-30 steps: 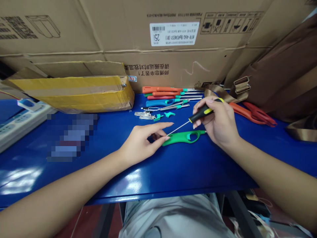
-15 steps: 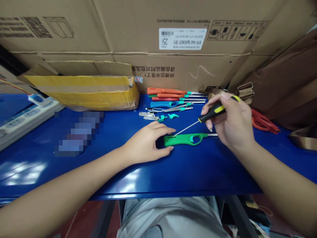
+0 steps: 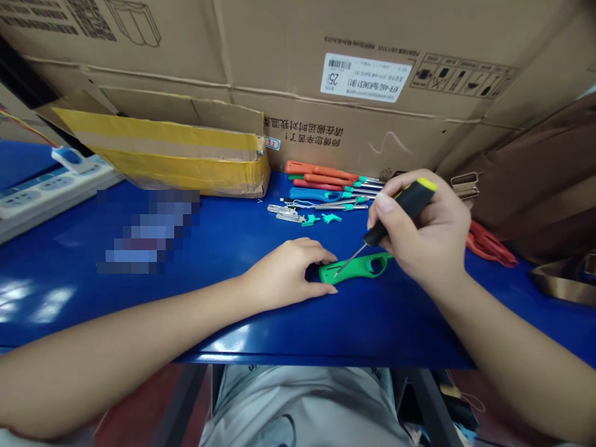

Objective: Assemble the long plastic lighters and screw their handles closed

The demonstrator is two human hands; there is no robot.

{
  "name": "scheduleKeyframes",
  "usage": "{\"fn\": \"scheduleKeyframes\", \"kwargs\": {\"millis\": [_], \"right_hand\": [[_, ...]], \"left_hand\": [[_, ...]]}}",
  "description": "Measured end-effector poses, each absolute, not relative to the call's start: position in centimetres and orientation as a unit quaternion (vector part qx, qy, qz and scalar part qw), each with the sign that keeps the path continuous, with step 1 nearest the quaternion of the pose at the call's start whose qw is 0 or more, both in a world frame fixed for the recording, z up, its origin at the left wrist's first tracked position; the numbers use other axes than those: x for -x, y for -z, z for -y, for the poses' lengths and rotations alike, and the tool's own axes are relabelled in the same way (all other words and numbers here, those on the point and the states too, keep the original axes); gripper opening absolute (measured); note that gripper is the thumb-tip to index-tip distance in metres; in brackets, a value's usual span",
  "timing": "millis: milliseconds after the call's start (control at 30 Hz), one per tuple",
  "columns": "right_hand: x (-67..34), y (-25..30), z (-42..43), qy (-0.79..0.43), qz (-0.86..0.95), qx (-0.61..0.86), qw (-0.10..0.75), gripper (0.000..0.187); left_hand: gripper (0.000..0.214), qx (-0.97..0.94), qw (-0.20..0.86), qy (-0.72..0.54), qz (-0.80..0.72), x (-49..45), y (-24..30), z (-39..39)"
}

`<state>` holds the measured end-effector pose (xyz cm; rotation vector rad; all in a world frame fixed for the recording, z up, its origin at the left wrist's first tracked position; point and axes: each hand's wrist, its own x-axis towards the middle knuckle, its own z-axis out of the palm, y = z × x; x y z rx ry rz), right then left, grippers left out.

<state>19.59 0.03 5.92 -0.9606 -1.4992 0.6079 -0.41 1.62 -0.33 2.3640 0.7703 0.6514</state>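
Note:
A green long-nosed lighter (image 3: 356, 268) lies flat on the blue table, its metal tube pointing right and mostly hidden behind my right hand. My left hand (image 3: 291, 273) pinches the handle's left end between thumb and fingers. My right hand (image 3: 421, 233) is wrapped round a black and yellow screwdriver (image 3: 398, 211), held at a slant. The screwdriver's tip meets the lighter's handle near its left end, below the dark slot. Just beyond lie small teal triggers (image 3: 331, 218) and clear lighter inserts (image 3: 286, 213).
Several orange, red and blue lighters (image 3: 321, 177) lie in a pile at the back. A yellow-taped cardboard box (image 3: 186, 161) stands left of them, near a white power strip (image 3: 46, 192). Red-handled pliers or similar (image 3: 490, 244) lie at the right. A big carton (image 3: 279, 62) walls off the rear.
The screwdriver tip has shifted from beside the slot to lower on the handle, and the screwdriver is held more steeply. My left hand keeps its grip. The whole view has tilted slightly.

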Motion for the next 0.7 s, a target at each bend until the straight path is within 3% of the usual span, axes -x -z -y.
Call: {"fn": "scheduleKeyframes", "kwargs": {"millis": [700], "right_hand": [[-20.1, -3.6, -0.4, -0.09, 0.742, 0.325, 0.579, 0.007]], "left_hand": [[0.037, -0.895, 0.27, -0.233, -0.268, 0.4, 0.4, -1.4]]}}
